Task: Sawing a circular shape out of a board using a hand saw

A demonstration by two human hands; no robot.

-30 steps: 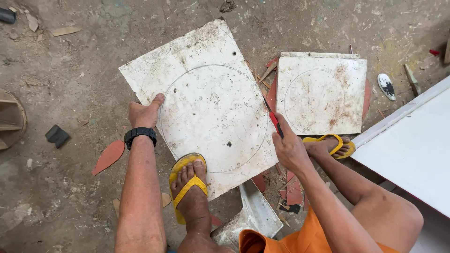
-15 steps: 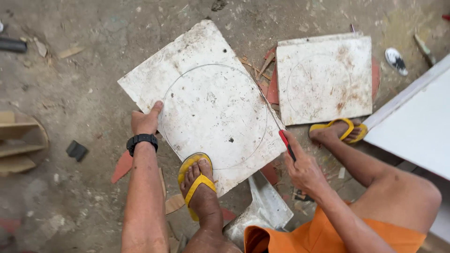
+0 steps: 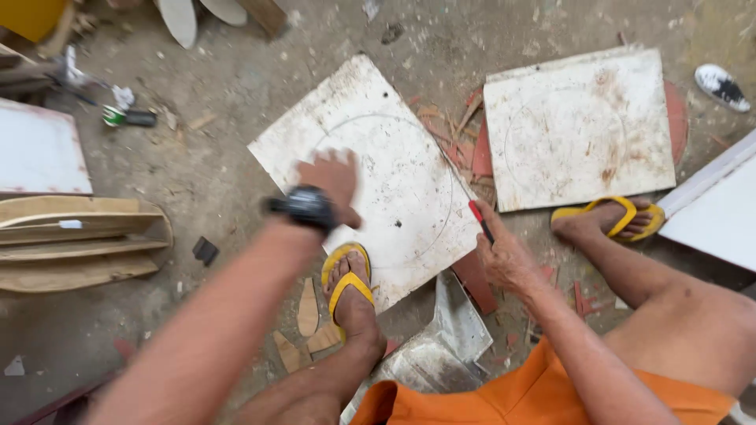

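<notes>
White square board (image 3: pixel 370 173), dusty and scuffed, with a thin circle drawn on its face, lies flat on the dirt floor (image 3: pixel 213 181) near the middle of the head view, turned so that one corner points toward the person. The left hand (image 3: pixel 332 182), blurred, rests on the board inside the drawn circle with its fingers partly spread, gripping nothing; a black wristwatch (image 3: pixel 305 206) sits on that wrist. The left foot in a yellow sandal (image 3: pixel 346 277) presses on the board's near corner. The right hand (image 3: pixel 508 253) is closed around a thin red-handled tool (image 3: pixel 479 220), whose tip touches the board's right edge; what kind of tool it is cannot be told. The right foot, in a second yellow sandal (image 3: pixel 610 220), stands against the near edge of a second white board (image 3: pixel 579 130), which also carries a faint circle and brown stains and lies just to the right of the first. Between the two boards lies a heap of reddish wood scraps (image 3: pixel 465 134). A grey metal sheet (image 3: pixel 441 338) lies beside the person's knee, and small pale offcuts (image 3: pixel 309 311) lie next to the left foot. Toward the floor's left edge sits a stack of curved wooden pieces (image 3: pixel 79 244), with a small black block (image 3: pixel 205 250) close to it.
</notes>
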